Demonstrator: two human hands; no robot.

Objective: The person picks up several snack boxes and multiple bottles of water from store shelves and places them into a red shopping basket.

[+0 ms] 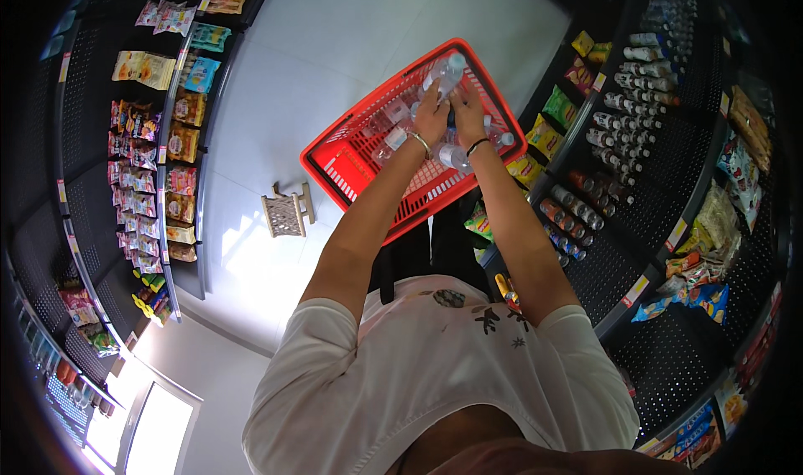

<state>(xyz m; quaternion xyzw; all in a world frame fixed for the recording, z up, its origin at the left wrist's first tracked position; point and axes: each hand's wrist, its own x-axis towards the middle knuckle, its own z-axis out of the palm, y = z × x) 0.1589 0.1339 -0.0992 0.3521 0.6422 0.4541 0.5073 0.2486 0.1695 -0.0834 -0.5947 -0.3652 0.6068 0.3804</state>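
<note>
Both of my hands reach into a red plastic shopping basket (342,124) on the side away from my body. My left hand (433,114), with a bangle at the wrist, touches a clear plastic bottle (444,77) with a pale cap. Close beside it, my right hand (468,114) wears a dark band; its fingertips are near the same bottle, and I cannot tell whether it grips anything. Several more clear bottles lie in the basket, among them a labelled bottle (396,137) left of my hands and another bottle (453,157) below them.
Shelves of packaged snacks (135,189) run along the left. On the right, shelves carry bottled drinks (627,105), cans (568,208) and chip bags (546,137). A small woven stool (283,215) stands on the tiled floor left of the basket. A bright door (160,431) is at lower left.
</note>
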